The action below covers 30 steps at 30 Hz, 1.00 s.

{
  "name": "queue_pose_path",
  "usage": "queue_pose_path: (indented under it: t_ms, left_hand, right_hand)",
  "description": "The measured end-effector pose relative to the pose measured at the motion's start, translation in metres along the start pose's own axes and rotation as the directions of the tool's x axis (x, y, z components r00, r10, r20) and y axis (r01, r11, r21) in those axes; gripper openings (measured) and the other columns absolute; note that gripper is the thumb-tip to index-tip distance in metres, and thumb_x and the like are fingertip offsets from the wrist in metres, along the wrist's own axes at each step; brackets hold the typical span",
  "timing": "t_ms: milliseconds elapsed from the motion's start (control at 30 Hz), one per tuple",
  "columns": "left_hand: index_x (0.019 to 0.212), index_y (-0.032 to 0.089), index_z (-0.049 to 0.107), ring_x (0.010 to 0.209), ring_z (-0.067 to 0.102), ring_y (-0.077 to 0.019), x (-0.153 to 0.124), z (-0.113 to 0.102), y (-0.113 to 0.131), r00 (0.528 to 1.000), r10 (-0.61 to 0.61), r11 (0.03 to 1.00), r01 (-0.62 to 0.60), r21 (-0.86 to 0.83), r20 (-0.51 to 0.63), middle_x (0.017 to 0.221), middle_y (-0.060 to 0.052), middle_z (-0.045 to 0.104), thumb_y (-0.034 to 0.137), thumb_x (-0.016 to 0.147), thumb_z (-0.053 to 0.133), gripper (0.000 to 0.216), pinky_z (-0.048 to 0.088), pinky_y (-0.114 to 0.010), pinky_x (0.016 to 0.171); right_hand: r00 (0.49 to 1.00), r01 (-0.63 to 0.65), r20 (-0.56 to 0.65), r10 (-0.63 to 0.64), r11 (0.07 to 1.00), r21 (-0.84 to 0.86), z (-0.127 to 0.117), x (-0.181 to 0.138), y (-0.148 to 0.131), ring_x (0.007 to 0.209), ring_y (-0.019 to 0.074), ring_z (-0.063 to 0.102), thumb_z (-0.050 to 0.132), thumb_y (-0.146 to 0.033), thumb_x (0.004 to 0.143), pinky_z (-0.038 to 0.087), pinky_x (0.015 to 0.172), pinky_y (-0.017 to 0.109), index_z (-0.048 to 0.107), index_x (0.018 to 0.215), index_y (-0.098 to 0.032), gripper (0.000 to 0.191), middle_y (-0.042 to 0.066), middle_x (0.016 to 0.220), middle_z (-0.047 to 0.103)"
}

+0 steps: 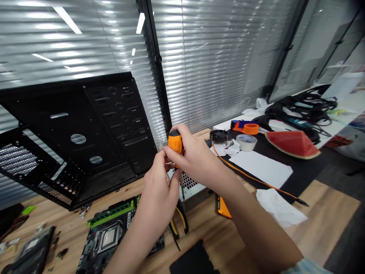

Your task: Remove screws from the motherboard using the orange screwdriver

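My right hand [196, 160] is wrapped round the orange and black handle of a screwdriver [175, 141], whose shaft points down toward a grey perforated metal box [191, 186]. My left hand [159, 182] is closed with its fingertips pinched at the screwdriver just below the handle. Both hands hover above the wooden table [319, 205], in front of an open black computer case [85, 140].
A motherboard [108, 236] with green RAM sticks lies at the lower left, pliers [178, 224] beside it. To the right are tape rolls [246, 142], a small fan [218, 136], white paper [261, 167], an orange cable [256, 179], a watermelon slice [292, 144] and tangled black cables [302, 106].
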State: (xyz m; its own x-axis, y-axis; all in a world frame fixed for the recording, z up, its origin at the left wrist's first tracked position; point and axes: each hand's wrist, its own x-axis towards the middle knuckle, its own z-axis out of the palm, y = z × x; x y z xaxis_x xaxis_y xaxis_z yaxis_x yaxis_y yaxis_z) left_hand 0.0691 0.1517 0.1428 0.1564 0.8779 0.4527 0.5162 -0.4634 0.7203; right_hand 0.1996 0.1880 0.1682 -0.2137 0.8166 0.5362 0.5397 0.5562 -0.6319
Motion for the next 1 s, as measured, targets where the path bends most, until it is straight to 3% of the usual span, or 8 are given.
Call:
queue_pose_path:
  t_ms: [300,500,667,867,1000]
  left_hand:
    - [0.121,0.02,0.045,0.109,0.064,-0.0227,0.001,-0.001,0.0,1.0,0.006,1.0,-0.005,-0.026,0.016,0.118,-0.009,0.064,0.014,0.088,0.052,0.034,0.053,-0.041,0.093]
    - [0.115,0.021,0.046,0.107,0.065,-0.0235,0.001,-0.002,0.002,0.998,-0.017,0.997,0.021,-0.068,0.061,0.116,-0.009,0.065,0.017,0.089,0.053,0.028,0.054,-0.04,0.09]
    - [0.128,0.022,0.044,0.112,0.062,-0.0248,0.003,0.003,-0.002,0.997,0.037,0.997,-0.032,-0.069,0.068,0.126,-0.009,0.061,0.013,0.086,0.053,0.044,0.053,-0.038,0.092]
    - [0.136,0.022,0.039,0.115,0.059,-0.0235,0.005,0.025,-0.017,0.992,0.113,0.969,-0.123,-0.216,-0.056,0.13,-0.009,0.058,0.017,0.086,0.052,0.052,0.052,-0.037,0.094]
    - [0.131,0.019,0.044,0.109,0.06,-0.023,0.002,0.04,-0.025,0.984,0.139,0.958,-0.163,-0.236,-0.116,0.121,-0.01,0.062,0.02,0.088,0.048,0.043,0.053,-0.037,0.091]
  right_hand:
    - [1.0,0.017,-0.016,-0.017,1.0,-0.027,0.002,0.0,0.0,0.061,0.0162,0.056,0.054,-0.034,0.092,0.036,0.057,0.025,0.046,0.109,-0.022,0.022,-0.004,0.068,0.056]
    - [0.995,-0.04,-0.096,0.025,0.987,-0.156,0.005,-0.001,-0.003,0.056,0.0164,0.052,0.054,-0.048,0.092,0.028,0.051,0.024,0.045,0.101,-0.023,0.028,-0.003,0.064,0.054]
    - [0.986,0.015,-0.161,-0.05,0.976,-0.216,0.008,-0.005,-0.011,0.056,0.0158,0.051,0.044,-0.05,0.096,0.024,0.051,0.025,0.048,0.091,-0.023,0.027,-0.003,0.061,0.051]
    - [0.952,0.072,-0.269,-0.144,0.962,-0.262,0.01,-0.006,-0.015,0.075,0.0186,0.056,0.052,-0.04,0.091,0.035,0.06,0.027,0.054,0.082,-0.021,0.02,0.002,0.08,0.057]
    - [0.928,0.163,-0.325,-0.181,0.983,-0.083,0.013,-0.005,-0.013,0.091,0.0209,0.058,0.051,-0.028,0.088,0.045,0.079,0.033,0.056,0.093,-0.02,0.011,0.005,0.093,0.061]
